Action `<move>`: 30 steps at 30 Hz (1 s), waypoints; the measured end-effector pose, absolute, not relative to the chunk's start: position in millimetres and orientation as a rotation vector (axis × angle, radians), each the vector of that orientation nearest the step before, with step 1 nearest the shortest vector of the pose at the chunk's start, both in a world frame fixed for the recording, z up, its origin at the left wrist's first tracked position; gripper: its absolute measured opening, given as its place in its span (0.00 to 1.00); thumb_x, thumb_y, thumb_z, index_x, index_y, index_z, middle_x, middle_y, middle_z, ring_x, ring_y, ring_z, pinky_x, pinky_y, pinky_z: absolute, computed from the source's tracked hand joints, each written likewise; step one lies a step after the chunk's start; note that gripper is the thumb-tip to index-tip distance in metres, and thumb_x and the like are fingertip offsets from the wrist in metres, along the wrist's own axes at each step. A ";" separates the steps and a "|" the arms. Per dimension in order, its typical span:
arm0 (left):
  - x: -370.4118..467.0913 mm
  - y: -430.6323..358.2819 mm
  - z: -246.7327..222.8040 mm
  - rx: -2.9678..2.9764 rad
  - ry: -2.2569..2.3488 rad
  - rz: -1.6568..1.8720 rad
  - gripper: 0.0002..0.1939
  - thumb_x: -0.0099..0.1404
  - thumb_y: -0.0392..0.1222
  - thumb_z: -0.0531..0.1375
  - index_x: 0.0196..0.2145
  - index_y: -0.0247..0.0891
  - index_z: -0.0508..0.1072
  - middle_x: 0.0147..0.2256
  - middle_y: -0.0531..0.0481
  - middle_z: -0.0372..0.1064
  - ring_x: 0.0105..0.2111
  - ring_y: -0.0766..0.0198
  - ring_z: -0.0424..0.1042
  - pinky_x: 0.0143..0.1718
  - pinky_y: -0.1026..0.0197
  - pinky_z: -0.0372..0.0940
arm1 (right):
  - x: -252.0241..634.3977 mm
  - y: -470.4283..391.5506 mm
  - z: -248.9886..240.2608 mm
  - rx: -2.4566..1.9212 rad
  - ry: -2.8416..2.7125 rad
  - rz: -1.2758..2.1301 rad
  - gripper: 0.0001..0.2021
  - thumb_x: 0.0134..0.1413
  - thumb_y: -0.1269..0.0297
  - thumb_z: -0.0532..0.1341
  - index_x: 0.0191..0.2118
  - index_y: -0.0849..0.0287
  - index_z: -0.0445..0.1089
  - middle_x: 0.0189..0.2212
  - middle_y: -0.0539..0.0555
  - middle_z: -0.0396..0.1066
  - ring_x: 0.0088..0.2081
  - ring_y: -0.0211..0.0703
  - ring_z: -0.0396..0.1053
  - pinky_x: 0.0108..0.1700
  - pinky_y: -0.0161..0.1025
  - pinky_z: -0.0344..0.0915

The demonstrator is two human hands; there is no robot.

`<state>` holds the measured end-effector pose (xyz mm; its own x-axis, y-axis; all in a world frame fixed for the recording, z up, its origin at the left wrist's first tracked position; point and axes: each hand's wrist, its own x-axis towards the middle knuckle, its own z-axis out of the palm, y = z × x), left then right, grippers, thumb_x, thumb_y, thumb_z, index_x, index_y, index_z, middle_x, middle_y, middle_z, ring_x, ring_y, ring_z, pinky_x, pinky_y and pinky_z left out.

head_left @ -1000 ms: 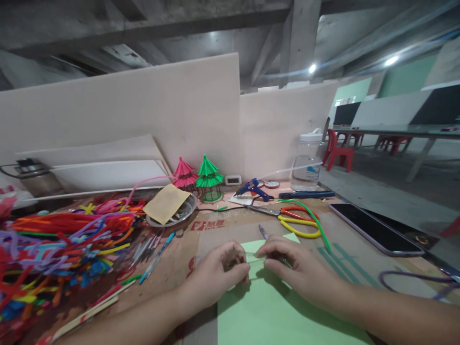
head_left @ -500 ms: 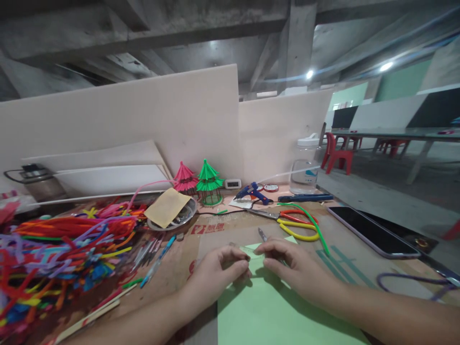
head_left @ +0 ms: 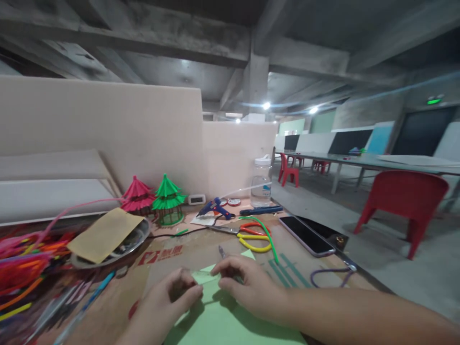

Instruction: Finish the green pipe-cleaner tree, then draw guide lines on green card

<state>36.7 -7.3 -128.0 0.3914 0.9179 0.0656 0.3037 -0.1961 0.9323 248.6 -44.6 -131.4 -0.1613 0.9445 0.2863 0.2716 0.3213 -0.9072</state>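
Observation:
A light green sheet of paper (head_left: 230, 323) lies on the table in front of me. Across its upper part runs a narrow see-through strip (head_left: 205, 275), which looks like a clear ruler. My left hand (head_left: 176, 294) is closed, thumb and fingers pinching the strip's left end. At the other end, my right hand (head_left: 247, 287) is closed too, its fingertips at the strip. A pen (head_left: 221, 251) sticks out beyond the right hand's fingers, its rear part hidden by that hand. Beyond the hands lie scissors (head_left: 253, 243) with orange and yellow handles.
Pink (head_left: 136, 195) and green (head_left: 167, 196) pavilion models stand behind a metal dish (head_left: 145, 235) with yellow sandpaper-like sheet (head_left: 106, 235). A blue glue gun (head_left: 217, 207), water bottle (head_left: 261, 184) and phone (head_left: 306, 235) are farther right. Colourful pipe cleaners (head_left: 25, 273) fill the left.
My view has turned right, so the table things appear farther left and a red chair has come into sight. Both hands keep nearly the same pose over the green paper.

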 end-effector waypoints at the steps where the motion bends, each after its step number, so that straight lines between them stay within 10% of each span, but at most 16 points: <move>1: 34.4 -5.7 -128.7 1.741 1.092 0.836 0.25 0.51 0.65 0.70 0.23 0.40 0.71 0.22 0.53 0.68 0.24 0.61 0.65 0.28 0.61 0.60 | 248.4 -44.2 -130.5 -1.119 -1.632 0.894 0.12 0.53 0.72 0.62 0.42 0.57 0.79 0.30 0.50 0.69 0.33 0.39 0.66 0.37 0.37 0.64; 15: 30.5 -8.4 -118.5 1.722 1.204 1.003 0.29 0.50 0.72 0.66 0.21 0.40 0.71 0.22 0.51 0.68 0.28 0.58 0.68 0.31 0.60 0.66 | 253.1 -40.1 -133.9 -1.006 -1.344 1.087 0.13 0.52 0.60 0.67 0.43 0.56 0.73 0.33 0.51 0.70 0.34 0.40 0.68 0.37 0.37 0.66; 18: 37.4 -14.0 -119.3 1.643 1.083 0.874 0.30 0.51 0.68 0.67 0.39 0.38 0.80 0.36 0.44 0.79 0.37 0.53 0.75 0.38 0.57 0.69 | 252.9 -44.7 -135.7 -1.014 -1.405 1.113 0.15 0.54 0.54 0.67 0.43 0.57 0.72 0.32 0.50 0.68 0.33 0.40 0.66 0.34 0.37 0.64; 30: 39.8 -28.4 -114.5 1.673 1.191 0.819 0.19 0.55 0.56 0.65 0.24 0.39 0.68 0.23 0.53 0.67 0.26 0.63 0.65 0.30 0.62 0.58 | 258.0 -57.4 -140.7 -1.006 -1.493 1.174 0.21 0.63 0.42 0.59 0.45 0.58 0.67 0.22 0.47 0.67 0.25 0.39 0.64 0.29 0.37 0.59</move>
